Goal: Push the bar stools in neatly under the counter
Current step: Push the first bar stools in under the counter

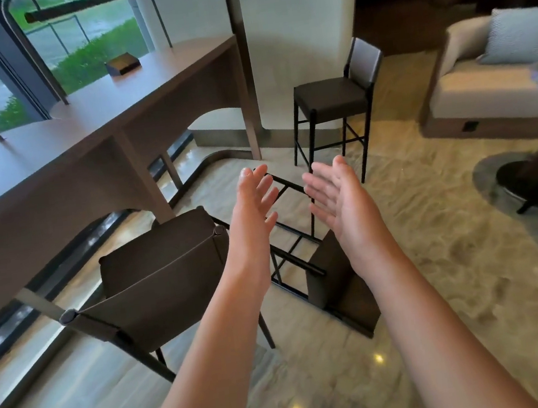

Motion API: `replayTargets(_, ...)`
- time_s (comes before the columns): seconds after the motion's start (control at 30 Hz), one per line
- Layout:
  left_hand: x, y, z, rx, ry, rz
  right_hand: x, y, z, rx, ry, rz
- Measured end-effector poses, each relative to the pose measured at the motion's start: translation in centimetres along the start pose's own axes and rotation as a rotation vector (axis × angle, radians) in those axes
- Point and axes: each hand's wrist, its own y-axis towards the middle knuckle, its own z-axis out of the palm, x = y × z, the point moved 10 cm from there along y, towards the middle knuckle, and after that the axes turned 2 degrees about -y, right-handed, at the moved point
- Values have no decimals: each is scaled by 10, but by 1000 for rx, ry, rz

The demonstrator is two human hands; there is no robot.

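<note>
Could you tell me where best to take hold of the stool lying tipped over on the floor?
Probably by its backrest, the end nearest you, from above, one hand on each side edge. The tipped stool lies with its legs pointing away; both hands, left and right, are open and empty above it.

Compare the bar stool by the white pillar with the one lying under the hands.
The stool by the pillar stands upright; the fallen stool lies on its side, legs pointing away. The standing one is clear of both hands; the fallen one sits partly behind them. Both have dark seats and thin black frames.
</note>
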Motion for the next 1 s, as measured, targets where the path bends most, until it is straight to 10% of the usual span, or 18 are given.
replayTargets(1.0,31,110,-93,112,-47,-154,-54,72,98,-121,28,92)
